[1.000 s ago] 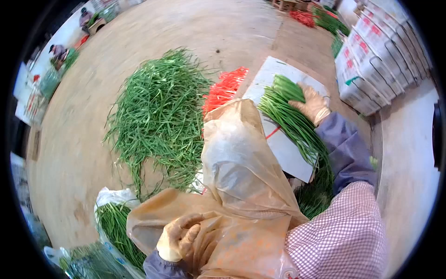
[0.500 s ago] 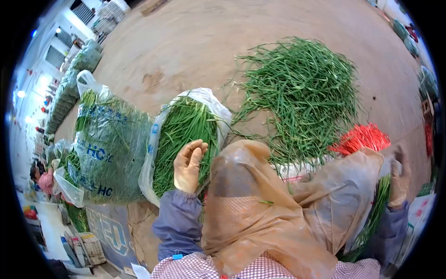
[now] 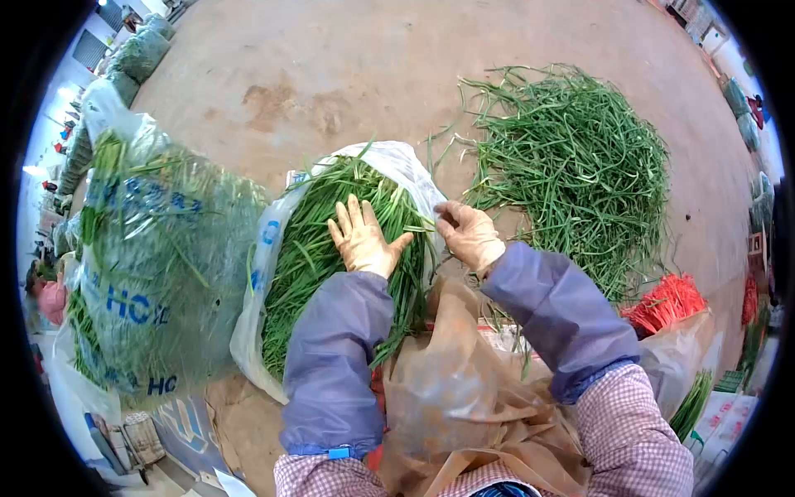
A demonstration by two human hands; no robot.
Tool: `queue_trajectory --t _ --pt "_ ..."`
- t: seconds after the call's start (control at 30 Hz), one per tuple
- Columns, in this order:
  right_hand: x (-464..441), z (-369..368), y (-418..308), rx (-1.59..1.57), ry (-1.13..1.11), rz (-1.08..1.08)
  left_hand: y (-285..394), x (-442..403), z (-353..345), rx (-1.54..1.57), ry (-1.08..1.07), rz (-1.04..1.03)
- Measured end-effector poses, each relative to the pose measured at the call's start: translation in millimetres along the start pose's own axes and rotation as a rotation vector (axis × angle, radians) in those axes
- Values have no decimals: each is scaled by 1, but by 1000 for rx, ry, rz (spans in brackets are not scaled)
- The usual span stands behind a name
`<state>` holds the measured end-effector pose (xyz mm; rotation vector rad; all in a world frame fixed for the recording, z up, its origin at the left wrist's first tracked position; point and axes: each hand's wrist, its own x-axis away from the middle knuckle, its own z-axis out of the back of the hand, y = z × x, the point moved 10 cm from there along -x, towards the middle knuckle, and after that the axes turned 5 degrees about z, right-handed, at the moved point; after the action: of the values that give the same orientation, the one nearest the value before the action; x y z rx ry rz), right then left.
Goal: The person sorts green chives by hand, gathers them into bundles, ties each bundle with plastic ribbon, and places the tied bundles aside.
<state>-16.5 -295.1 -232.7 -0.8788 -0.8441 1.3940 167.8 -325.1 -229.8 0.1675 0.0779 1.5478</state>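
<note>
A white plastic bag (image 3: 416,166) stands with its mouth spread wide, packed with long thin green leaves like chives (image 3: 315,240). Flat on top of these leaves lies my gloved left hand (image 3: 367,242), fingers spread. My right hand (image 3: 469,235), also gloved, is at the bag's right rim, its fingers closed on the plastic edge; the fingertips are partly hidden. To the left stands another full bag (image 3: 166,273), clear with blue print. A large loose heap of the same greens (image 3: 571,166) lies on the floor beyond my right hand.
Red ties (image 3: 665,304) are bundled at my right, near more green stalks (image 3: 691,406). A brown translucent apron (image 3: 447,389) covers my lap. Filled bags (image 3: 141,54) line the left wall. A person in pink (image 3: 53,300) is at the far left.
My left hand has moved up and spread out on the greens in the bag. My right hand has swung from the far right across to the bag's rim. The view has shifted.
</note>
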Motion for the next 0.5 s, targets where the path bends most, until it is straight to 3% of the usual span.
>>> queue_trajectory --t 0.1,0.27,0.37,0.43,0.5 --pt "-14 -10 61 47 66 -246 8 -14 -26 -83 -39 -9" --pt "-32 -49 100 -5 -100 -317 17 -11 -43 -133 -38 -1" --pt "-38 -60 159 -242 49 -281 12 -16 -42 -24 -40 -17" --pt "-34 -21 167 -319 227 -315 1 -16 -41 73 88 -36" --pt "-24 -6 176 -508 277 -488 7 -13 -41 88 94 -15"
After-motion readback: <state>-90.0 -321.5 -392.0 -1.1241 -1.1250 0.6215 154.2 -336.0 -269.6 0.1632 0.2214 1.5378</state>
